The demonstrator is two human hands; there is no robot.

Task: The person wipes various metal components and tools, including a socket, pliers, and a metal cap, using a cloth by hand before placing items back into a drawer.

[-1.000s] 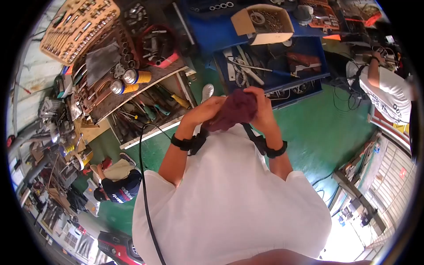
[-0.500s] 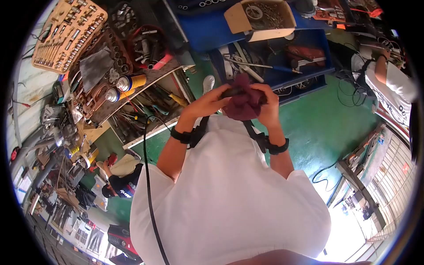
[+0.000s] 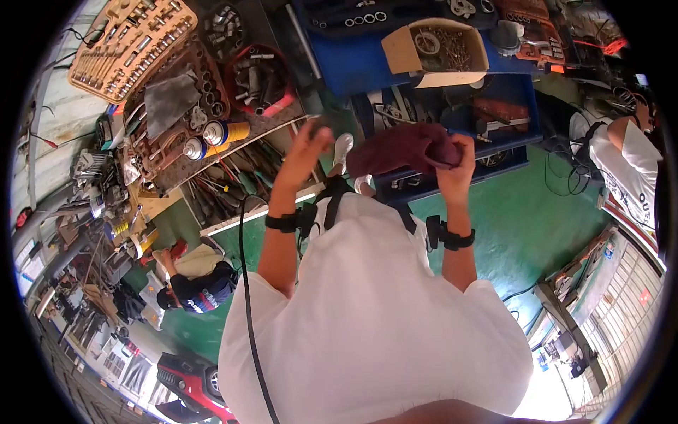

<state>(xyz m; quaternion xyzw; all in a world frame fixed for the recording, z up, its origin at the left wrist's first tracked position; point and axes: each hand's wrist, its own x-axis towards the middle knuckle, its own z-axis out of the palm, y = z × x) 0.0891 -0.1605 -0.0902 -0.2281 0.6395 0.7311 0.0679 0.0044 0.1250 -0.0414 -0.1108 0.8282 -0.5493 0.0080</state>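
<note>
In the head view, the right hand (image 3: 458,164) grips a maroon cloth (image 3: 395,150) at one end, fingers closed around a rolled, hollow-looking fold. From that hand the cloth reaches out to the left, its long axis running roughly sideways across the front of the body, with the loose end pointing toward the left hand (image 3: 304,157). The right hand is plainly the nearer, being in contact; the left is raised to the left of the loose end, near it but apart. Its fingers are blurred and partly bent, with a dark smudge at their tips, so I cannot tell whether it holds anything. Beyond the right hand and the cloth sits a blue drawer (image 3: 506,142) of tools, with a cardboard box (image 3: 452,78) farther out. Left of the left hand stand two spray cans (image 3: 227,132).
</note>
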